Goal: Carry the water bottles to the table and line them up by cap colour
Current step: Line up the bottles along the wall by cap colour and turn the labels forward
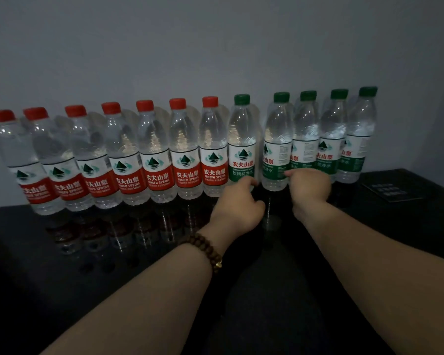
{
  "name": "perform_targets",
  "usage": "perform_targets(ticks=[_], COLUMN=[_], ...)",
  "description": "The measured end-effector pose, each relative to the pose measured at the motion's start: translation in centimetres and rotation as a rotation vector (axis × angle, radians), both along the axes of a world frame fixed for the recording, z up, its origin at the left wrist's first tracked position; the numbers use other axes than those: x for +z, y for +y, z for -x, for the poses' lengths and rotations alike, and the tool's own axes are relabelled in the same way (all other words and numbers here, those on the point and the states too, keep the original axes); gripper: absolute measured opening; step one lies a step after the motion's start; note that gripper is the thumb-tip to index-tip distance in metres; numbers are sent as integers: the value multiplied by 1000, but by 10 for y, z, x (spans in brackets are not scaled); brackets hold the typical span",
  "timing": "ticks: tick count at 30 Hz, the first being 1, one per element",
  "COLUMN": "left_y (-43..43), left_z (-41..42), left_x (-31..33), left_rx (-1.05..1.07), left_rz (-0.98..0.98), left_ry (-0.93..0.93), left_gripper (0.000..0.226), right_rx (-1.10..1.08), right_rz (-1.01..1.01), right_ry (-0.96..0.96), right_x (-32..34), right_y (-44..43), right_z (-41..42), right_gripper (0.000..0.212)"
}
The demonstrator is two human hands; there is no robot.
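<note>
Grey wall behind, glossy black table in front. Head view only.

Bottles all upright in one row along the wall, across the middle of the frame. Count: 7 red-cap bottles on the left run, 5 green-cap bottles on the right run, 12 total. Colours are already split cleanly, no mixing.

Left hand is centre frame, fingers curled, one fingertip against the low label of the first green-cap bottle. Right hand is just right of it, fingers curled, a tip touching the label of the second green-cap bottle. Backs of the hands hide the rest, so can't tell pinch vs nudge on either.

Step, my read: carrying looks done, this is final spacing. There's a visible gap between those two green bottles, while the other neighbours nearly touch. Next move calls for a low sideways slide to close it without tipping either one. They're tall and narrow, so keep the push near the base.

Also there: bead bracelet on the left wrist, dark card on the table at right.
</note>
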State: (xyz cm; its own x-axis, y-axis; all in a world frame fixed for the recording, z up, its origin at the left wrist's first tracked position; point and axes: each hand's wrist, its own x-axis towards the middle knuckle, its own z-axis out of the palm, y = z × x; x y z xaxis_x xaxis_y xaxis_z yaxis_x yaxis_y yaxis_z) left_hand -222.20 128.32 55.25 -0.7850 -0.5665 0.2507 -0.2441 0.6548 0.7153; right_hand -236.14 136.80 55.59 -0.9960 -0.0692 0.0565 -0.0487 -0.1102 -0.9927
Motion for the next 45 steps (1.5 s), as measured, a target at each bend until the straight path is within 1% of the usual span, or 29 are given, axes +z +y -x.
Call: perform_targets(ticks=[2,4,7,10,14,16,18,22,26,31,35,38,39,41,42,43,45], left_y=[14,22,22,18,17,16,16,20,14,7,5,6,6,6,6,5,3], left_z=[11,21,33,39,43,44,45,45,52,59,58,57,56,55,56,56,58], left_x=[-1,-4,-7,-11,-13,-9,-6,-7,-9,-9,-11,-11,-11,-11,-10,-11,-12], left_rx=[-20,39,172,145,123,133,143,131,41,-8,-13,4,9,8,6,2,-7], left_rz=[-33,-68,-105,-117,-67,-138,-190,-104,-49,-86,-83,-117,-146,-188,-191,-194,-207], left_ry=[-24,-8,45,51,-55,-70,-47,-40,-85,-36,23,99,114,111,104,99,83], left_gripper=[49,44,52,70,83,82,79,82,78,70,78,67,58,32,25,24,32], right_rx=[95,155,170,235,261,264,255,240,252,329,381,397,399,407,403,388,337], right_rz=[-145,-241,-219,-196,-212,-225,-242,-262,-270,-289,-385,-446,-456,-456,-439,-410,-337], right_ry=[124,220,288,331,365,393,415,395,389,381,381,386,389,395,395,391,358], right_x=[-2,-10,-19,-20,-24,-24,-23,-23,-24,-27,-26,-21,-20,-18,-18,-18,-18], right_y=[21,39,43,32,28,28,27,26,25,23,24,26,26,27,27,28,29], right_z=[8,13,17,22,24,23,21,22,23,24,23,22,21,19,18,17,18], right_gripper=[22,24,31,33,37,38,38,38,39,41,50,58,59,58,55,50,37])
